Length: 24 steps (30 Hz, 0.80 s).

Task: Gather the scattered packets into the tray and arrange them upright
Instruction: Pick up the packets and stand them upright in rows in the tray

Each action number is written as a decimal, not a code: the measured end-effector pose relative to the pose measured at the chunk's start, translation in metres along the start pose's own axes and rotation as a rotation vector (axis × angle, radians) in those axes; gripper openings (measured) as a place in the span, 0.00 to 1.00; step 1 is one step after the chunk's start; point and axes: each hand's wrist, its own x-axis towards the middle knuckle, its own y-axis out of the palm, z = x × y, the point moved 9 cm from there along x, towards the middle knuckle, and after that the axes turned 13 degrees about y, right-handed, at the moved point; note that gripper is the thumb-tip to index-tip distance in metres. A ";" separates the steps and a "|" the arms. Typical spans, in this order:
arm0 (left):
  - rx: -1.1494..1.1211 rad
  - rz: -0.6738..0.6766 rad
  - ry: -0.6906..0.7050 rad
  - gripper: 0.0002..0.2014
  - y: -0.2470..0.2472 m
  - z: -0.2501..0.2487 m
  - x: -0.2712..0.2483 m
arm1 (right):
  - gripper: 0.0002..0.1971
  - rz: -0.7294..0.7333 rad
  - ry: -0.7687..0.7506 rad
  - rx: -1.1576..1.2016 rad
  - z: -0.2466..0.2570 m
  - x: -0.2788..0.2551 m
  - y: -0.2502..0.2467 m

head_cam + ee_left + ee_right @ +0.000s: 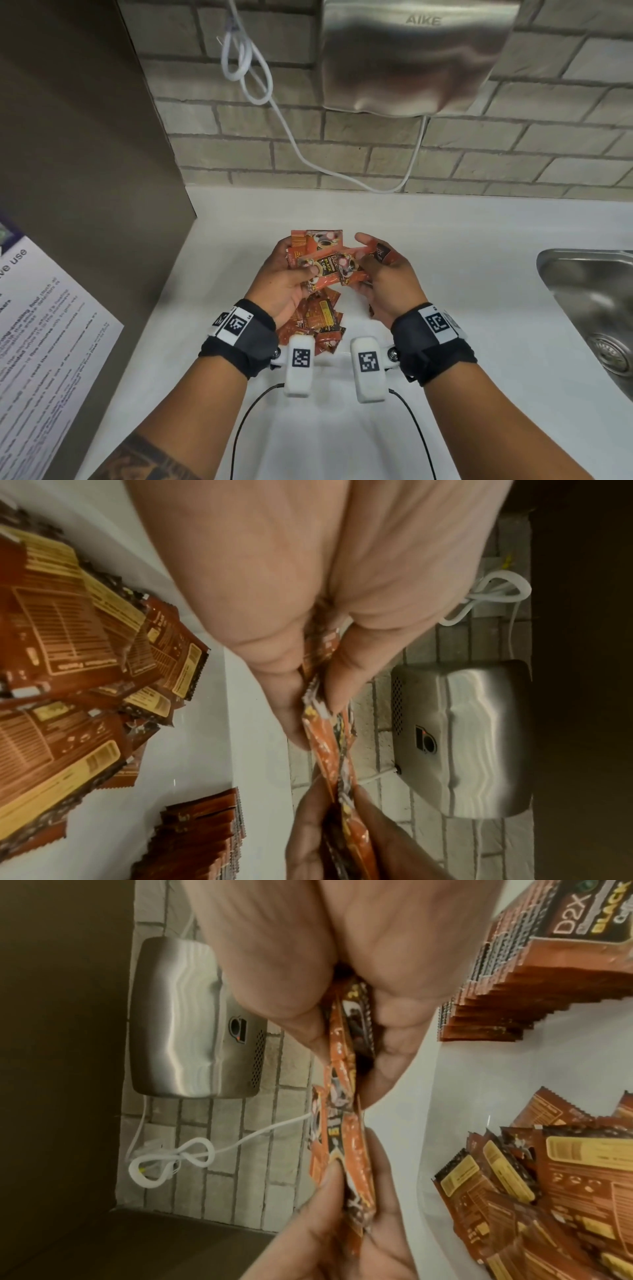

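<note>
Grip: both hands point(294, 274) hold packets point(329, 267) above white counter point(479, 308).

We see a grey brick wall point(445, 164) across the top of the frame bearing a steel hand dryer point(411, 58) and white cable point(246, 61), a white counter point(462, 274) below, a steel sink point(596, 301) at right, and a brown panel point(78, 137) at left.

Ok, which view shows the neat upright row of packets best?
The right wrist view: the row of upright packets shows its stepped edges and a front label reading D2X Black. The left wrist view catches only a dim lower part of the row. In the head view the right hand hides it almost entirely.
</note>
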 end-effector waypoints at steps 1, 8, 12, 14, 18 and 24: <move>0.001 -0.018 -0.002 0.26 -0.002 0.000 0.001 | 0.15 0.005 -0.002 -0.005 0.002 -0.001 0.000; -0.121 -0.150 -0.015 0.25 -0.007 -0.001 0.000 | 0.16 0.005 0.004 0.210 0.010 -0.009 -0.011; -0.191 -0.113 -0.053 0.25 0.006 0.006 -0.004 | 0.14 0.021 0.080 0.228 -0.003 -0.011 -0.007; -0.186 -0.086 -0.070 0.27 0.016 0.012 -0.007 | 0.13 0.005 0.097 0.233 -0.008 -0.009 -0.008; -0.192 -0.162 -0.049 0.24 0.025 0.017 -0.009 | 0.19 0.102 0.060 0.220 -0.005 -0.017 0.007; -0.193 -0.174 -0.020 0.19 0.036 0.014 -0.014 | 0.23 0.120 -0.176 -0.060 0.005 -0.026 0.012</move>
